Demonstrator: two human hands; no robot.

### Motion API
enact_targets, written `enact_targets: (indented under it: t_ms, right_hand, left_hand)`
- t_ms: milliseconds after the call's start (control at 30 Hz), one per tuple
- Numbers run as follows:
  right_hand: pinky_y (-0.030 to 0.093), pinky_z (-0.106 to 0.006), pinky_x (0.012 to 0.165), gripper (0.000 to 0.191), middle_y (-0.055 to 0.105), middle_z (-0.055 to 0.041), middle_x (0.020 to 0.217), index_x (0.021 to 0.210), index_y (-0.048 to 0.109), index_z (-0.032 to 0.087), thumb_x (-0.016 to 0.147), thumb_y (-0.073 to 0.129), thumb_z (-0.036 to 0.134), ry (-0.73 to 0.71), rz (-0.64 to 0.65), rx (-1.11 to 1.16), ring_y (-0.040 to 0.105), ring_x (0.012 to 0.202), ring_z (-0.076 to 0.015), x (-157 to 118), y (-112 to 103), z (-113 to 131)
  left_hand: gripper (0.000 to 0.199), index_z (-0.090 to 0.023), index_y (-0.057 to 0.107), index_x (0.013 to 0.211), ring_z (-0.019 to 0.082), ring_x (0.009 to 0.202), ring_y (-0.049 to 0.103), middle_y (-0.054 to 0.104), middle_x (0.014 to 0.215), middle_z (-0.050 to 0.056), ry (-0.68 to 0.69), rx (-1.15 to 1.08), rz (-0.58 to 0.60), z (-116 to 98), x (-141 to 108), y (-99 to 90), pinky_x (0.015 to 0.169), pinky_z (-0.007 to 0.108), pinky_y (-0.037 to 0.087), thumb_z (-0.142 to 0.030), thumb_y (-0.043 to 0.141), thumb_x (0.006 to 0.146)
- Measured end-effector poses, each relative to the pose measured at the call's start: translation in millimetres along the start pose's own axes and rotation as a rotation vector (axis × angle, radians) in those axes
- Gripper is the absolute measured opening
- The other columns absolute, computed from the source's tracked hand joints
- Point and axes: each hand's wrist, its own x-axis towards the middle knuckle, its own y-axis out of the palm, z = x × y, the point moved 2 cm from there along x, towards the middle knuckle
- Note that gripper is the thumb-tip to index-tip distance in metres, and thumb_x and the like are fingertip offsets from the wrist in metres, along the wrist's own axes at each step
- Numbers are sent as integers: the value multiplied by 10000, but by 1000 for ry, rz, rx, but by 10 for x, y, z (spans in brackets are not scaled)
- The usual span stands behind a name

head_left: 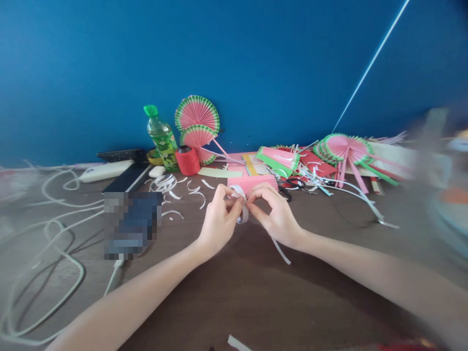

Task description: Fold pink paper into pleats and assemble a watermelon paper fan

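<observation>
A roll of white tape (244, 213) is held upright over the middle of the table, between my two hands. My left hand (222, 219) pinches it at its left side. The fingertips of my right hand (274, 213) are pressed together at the roll's right edge, close to my left fingertips; whatever small bit they pinch is hidden. A thin white strip (281, 251) hangs below my right hand. Just behind the hands lies a pleated pink paper (256, 183).
Behind stand a green-capped bottle (163, 141), red thread spool (187, 161) and round paper fans (197, 117). Black scissors (292, 184), paper scraps and more fans (345, 148) lie right. At left are a phone (133, 224) and white cables (78, 263).
</observation>
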Motion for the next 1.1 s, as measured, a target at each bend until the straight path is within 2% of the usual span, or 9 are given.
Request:
enact_targets:
  t_ms: [100,267,400,600,700,900,1100]
  right_hand:
    - [463,-281,725,92,542,-22,811,782,505,197,819,535,119,-20,7,-4,543,782,-140,-7,5,-8]
    - [457,-290,740,83,533,-27,838,796,498,203,834,523,134,-44,-5,-21,538,805,-145,-21,6,-26]
    - [454,-293,755,85,540,-31,856,804,500,203,832,522,126,-66,-14,-45,542,830,-150,-31,4,-46]
    - [463,-316,766,82,560,-35,875,815,519,212,828,520,131,-49,-50,-66,558,849,-166,-36,1,-77]
    - [467,-328,777,77,565,-42,881,822,519,214,832,517,137,-48,-46,-75,562,858,-171,-38,6,-81]
    - [462,-327,791,86,570,-40,899,823,513,215,832,514,130,-75,-30,-91,560,875,-167,-44,18,-87]
    - [456,-326,782,90,552,-41,893,812,510,210,827,518,121,-84,-35,-103,553,864,-167,-43,22,-109]
  left_hand:
    - [138,-215,365,820,55,412,437,532,507,-80,-25,-51,4,7,3,7,444,176,315,-284,483,841]
    - [161,-212,370,810,81,476,530,538,522,-72,-97,-217,32,8,36,34,507,201,416,-295,507,823]
    - [155,-207,366,797,75,495,546,549,560,-75,-169,-394,109,-48,79,36,557,233,480,-246,516,798]
    - [256,-215,348,857,78,500,544,564,578,-69,-162,-441,210,-100,100,19,510,199,427,-192,570,731]
    - [273,-216,356,886,81,479,534,530,545,-81,-175,-434,198,-81,93,28,502,200,409,-203,575,724]
    - [480,-230,309,1162,83,491,515,535,550,-83,-155,-397,164,-57,60,50,516,201,383,-171,537,743]
    - [380,-161,364,1089,60,480,435,530,525,-82,-199,-328,77,17,45,66,513,190,333,-166,521,743]
